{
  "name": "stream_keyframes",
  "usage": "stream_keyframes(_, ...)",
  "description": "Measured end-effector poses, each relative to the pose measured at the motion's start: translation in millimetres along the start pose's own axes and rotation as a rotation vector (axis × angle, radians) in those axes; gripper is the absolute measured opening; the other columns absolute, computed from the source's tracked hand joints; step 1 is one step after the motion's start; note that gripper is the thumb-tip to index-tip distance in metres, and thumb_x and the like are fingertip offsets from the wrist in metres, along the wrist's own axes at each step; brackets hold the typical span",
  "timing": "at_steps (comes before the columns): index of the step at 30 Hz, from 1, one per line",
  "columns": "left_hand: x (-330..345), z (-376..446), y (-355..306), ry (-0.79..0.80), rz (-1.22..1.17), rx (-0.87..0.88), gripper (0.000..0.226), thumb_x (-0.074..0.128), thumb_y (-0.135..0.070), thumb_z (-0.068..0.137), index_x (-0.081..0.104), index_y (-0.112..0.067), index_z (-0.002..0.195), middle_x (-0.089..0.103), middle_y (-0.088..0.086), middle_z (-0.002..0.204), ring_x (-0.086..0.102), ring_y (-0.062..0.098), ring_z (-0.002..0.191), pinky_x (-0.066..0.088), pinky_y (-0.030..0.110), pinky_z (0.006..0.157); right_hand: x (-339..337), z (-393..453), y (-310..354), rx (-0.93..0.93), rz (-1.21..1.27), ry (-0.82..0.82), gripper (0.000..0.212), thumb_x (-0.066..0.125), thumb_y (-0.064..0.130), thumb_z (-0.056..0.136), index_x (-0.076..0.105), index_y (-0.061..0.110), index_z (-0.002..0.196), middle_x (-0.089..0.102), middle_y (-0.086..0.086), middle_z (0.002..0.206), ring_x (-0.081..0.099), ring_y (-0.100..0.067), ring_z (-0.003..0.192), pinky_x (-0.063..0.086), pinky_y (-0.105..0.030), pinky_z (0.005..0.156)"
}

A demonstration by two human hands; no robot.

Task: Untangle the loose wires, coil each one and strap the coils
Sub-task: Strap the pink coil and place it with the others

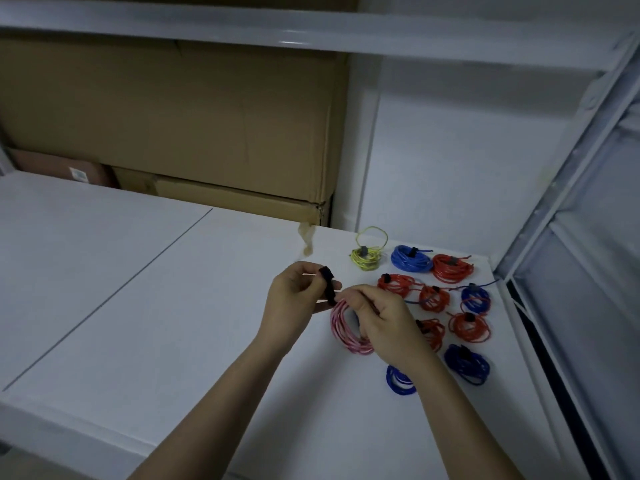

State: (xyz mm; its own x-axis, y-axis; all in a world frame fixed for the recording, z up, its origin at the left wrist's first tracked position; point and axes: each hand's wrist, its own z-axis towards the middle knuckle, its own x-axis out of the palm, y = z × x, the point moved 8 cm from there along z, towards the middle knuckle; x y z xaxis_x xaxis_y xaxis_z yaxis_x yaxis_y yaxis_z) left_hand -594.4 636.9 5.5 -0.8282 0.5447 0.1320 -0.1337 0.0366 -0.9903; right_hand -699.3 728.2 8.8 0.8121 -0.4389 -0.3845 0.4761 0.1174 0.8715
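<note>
The right hand [384,323] grips the pink wire coil [346,329] while the left hand [298,299] pinches the black strap [328,285], which stands upright just above the coil's top edge.

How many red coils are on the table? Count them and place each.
5 red coils: back right, left-middle, centre, right, and one partly hidden behind the right hand. The arms may hide more.

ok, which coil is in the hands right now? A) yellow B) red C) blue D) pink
D: the pink coil is held between the left hand and right hand, with a black strap at its top; the rest lie on the table.
</note>
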Motion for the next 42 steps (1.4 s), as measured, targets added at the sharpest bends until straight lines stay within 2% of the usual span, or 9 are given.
stream_keyframes(5,11,3,7,0.044,-0.056,-0.061,0.019,0.058,-0.014,0.094,0.054,-0.007,0.077,0.071,0.006,0.072,0.068,0.016,0.066,0.052,0.018,0.059,2,5,4,-0.022,-0.01,-0.01,0.021,0.049,0.025,0.098,0.063,0.039,0.091,0.061,0.025,0.065,0.055,0.006,0.06,0.041,-0.008,0.057)
stream_keyframes(9,23,6,12,0.137,-0.119,-0.147,0.021,0.058,-0.014,0.093,0.061,0.006,0.089,0.071,0.008,0.083,0.068,0.015,0.076,0.053,0.018,0.064,-1,5,-5,-0.014,-0.065,-0.055,0.02,0.049,0.036,0.097,0.064,0.028,0.086,0.059,-0.005,0.066,0.053,-0.023,0.062,0.045,-0.035,0.057)
stream_keyframes(13,24,10,10,0.148,-0.044,-0.129,0.021,0.057,-0.016,0.094,0.062,0.004,0.087,0.07,0.006,0.077,0.068,0.014,0.071,0.052,0.017,0.061,-6,2,-11,0.002,-0.007,-0.087,0.025,0.046,0.047,0.094,0.061,0.03,0.084,0.045,0.002,0.054,0.039,-0.007,0.049,0.035,-0.02,0.048)
stream_keyframes(20,29,11,12,0.231,0.125,-0.098,0.02,0.052,-0.007,0.096,0.059,0.01,0.087,0.065,0.012,0.078,0.064,0.016,0.072,0.054,0.019,0.065,-14,2,-18,0.069,0.076,-0.134,0.024,0.045,0.055,0.086,0.053,0.033,0.087,0.044,0.009,0.05,0.037,-0.008,0.047,0.033,-0.02,0.047)
stream_keyframes(24,32,7,13,0.247,0.093,-0.145,0.02,0.053,-0.007,0.095,0.068,0.005,0.089,0.071,0.014,0.08,0.068,0.019,0.07,0.055,0.024,0.064,-16,4,-18,0.072,0.065,-0.115,0.022,0.044,0.056,0.086,0.051,0.035,0.088,0.042,0.008,0.051,0.038,-0.007,0.049,0.033,-0.02,0.048)
stream_keyframes(32,46,-6,2,0.506,-0.022,-0.18,0.025,0.054,-0.007,0.094,0.065,0.005,0.111,0.069,0.023,0.107,0.067,0.031,0.1,0.054,0.031,0.089,-26,5,-17,0.066,0.105,-0.165,0.019,0.043,0.051,0.089,0.053,0.035,0.09,0.064,0.013,0.084,0.06,-0.004,0.082,0.047,-0.017,0.07)
stream_keyframes(37,46,-4,-1,0.427,-0.048,-0.133,0.024,0.056,-0.003,0.092,0.07,-0.005,0.111,0.073,0.016,0.102,0.07,0.027,0.095,0.056,0.026,0.077,-24,2,-12,0.029,0.055,-0.184,0.018,0.031,0.048,0.096,0.048,0.041,0.092,0.058,0.017,0.077,0.053,0.003,0.069,0.041,-0.013,0.06)
stream_keyframes(40,45,-5,-4,0.419,-0.079,-0.109,0.025,0.055,-0.003,0.092,0.072,-0.008,0.108,0.073,0.016,0.099,0.071,0.025,0.092,0.056,0.025,0.075,-26,-1,-4,-0.044,-0.104,-0.232,0.021,0.029,0.042,0.1,0.048,0.043,0.108,0.058,0.022,0.098,0.056,0.004,0.094,0.044,-0.013,0.075)
stream_keyframes(42,44,-3,-5,0.383,-0.101,-0.098,0.026,0.054,-0.001,0.092,0.075,-0.013,0.102,0.074,0.015,0.097,0.071,0.023,0.09,0.055,0.024,0.073,-32,-7,6,-0.154,-0.307,-0.342,0.029,0.034,0.035,0.1,0.055,0.03,0.119,0.054,0.014,0.115,0.049,0.002,0.11,0.039,-0.011,0.09)
